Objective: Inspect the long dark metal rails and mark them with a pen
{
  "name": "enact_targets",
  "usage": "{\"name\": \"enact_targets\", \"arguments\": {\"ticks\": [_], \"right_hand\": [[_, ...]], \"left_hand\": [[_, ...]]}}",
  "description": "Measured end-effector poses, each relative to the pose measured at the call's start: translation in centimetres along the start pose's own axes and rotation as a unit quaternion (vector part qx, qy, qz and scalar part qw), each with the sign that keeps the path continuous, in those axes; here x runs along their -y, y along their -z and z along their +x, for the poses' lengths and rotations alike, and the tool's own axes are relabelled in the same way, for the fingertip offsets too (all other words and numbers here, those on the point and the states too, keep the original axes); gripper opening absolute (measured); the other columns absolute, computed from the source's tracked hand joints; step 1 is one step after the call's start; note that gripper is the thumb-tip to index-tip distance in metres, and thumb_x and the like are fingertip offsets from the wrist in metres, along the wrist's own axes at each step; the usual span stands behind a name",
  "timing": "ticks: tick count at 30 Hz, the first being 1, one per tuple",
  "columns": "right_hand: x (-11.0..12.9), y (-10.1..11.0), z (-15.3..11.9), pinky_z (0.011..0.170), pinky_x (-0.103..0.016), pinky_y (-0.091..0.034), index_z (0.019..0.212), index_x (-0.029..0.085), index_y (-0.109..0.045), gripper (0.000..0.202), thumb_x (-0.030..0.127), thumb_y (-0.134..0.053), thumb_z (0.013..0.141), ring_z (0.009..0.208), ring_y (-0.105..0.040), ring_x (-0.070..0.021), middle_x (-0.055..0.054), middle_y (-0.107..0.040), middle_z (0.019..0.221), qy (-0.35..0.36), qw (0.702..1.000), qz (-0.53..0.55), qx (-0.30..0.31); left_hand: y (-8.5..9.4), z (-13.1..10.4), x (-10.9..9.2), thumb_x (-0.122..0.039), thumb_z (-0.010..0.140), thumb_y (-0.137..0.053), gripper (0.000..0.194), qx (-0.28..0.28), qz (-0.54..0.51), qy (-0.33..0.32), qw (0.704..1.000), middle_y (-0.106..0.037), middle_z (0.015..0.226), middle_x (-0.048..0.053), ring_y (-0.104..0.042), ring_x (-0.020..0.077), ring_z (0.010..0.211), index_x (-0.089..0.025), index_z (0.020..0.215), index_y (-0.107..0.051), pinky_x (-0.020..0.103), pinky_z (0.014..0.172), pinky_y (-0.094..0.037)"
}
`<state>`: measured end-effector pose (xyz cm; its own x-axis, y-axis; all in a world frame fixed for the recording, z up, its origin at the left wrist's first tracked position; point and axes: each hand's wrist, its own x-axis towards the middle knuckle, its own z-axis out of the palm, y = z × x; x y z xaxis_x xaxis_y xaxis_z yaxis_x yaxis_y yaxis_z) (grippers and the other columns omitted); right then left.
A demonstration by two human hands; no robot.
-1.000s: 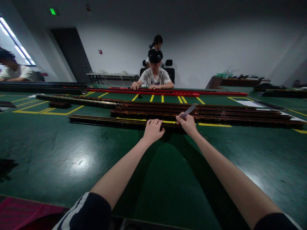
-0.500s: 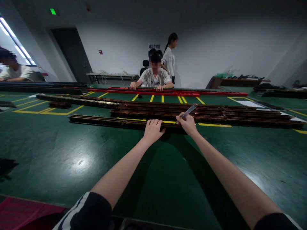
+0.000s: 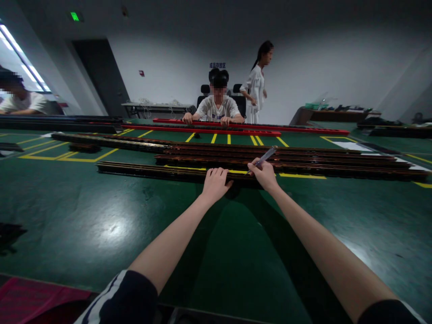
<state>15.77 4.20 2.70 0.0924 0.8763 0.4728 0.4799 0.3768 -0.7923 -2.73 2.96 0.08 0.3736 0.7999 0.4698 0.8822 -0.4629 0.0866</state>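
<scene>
A long dark strip [image 3: 151,172] lies crosswise on the green table close in front of me. My left hand [image 3: 215,183] is on its right part, fingers curled over the top and the thumb on the near side. Just to the right, my right hand [image 3: 266,174] pinches a clear pen [image 3: 269,153]. The pen leans up to the right, with its tip down at the strip; whether it touches cannot be made out. Directly behind lie several more long dark strips [image 3: 320,163] with reddish, shiny edges.
Across the green table [image 3: 216,252], a seated person [image 3: 218,108] has both hands at long red strips [image 3: 300,130]. Another person [image 3: 256,87] stands by the wall. Yellow tape lines [image 3: 77,159] mark the tabletop. White paper [image 3: 351,146] lies at right, a pink mesh object [image 3: 37,299] at lower left.
My hands, the pen and the near strip look unmoved. The standing person has moved to the right. The red strip by the seated person's hands appears slightly turned.
</scene>
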Motion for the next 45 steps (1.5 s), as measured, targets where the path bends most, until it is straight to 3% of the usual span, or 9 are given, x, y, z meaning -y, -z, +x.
{"name": "enact_targets", "arguments": {"ticks": [17,34,45], "right_hand": [[0.08,0.01,0.10,0.059,-0.030,-0.047,0.062,0.021,-0.054,0.019,0.037,-0.056,0.072,0.051,-0.059,-0.0180,0.000,-0.057,0.049,0.000,1.000,-0.004,-0.005],[-0.26,0.05,0.08,0.057,-0.030,-0.046,0.064,0.020,-0.054,0.028,0.046,-0.057,0.074,0.051,-0.058,-0.0174,-0.001,-0.057,0.051,0.010,1.000,-0.010,0.001],[0.05,0.15,0.05,0.058,-0.029,-0.046,0.063,0.021,-0.054,0.022,0.039,-0.056,0.074,0.051,-0.058,-0.0172,0.000,-0.057,0.050,0.004,1.000,-0.015,0.006]], "left_hand": [[-0.29,-0.01,0.10,-0.038,0.092,-0.049,0.037,-0.012,0.019,-0.003,1.000,-0.065,0.114,0.011,-0.057,0.0241,0.108,-0.013,0.118,-0.057,0.040,0.099,-0.039],[-0.59,0.00,0.26,-0.037,0.092,-0.047,0.035,-0.020,0.012,-0.009,1.000,-0.065,0.113,0.011,-0.057,0.0236,0.108,-0.014,0.117,-0.056,0.041,0.100,-0.039],[-0.40,0.01,0.13,-0.037,0.092,-0.048,0.036,-0.012,0.020,-0.006,1.000,-0.065,0.114,0.011,-0.057,0.0240,0.108,-0.013,0.118,-0.057,0.041,0.099,-0.039]]}}
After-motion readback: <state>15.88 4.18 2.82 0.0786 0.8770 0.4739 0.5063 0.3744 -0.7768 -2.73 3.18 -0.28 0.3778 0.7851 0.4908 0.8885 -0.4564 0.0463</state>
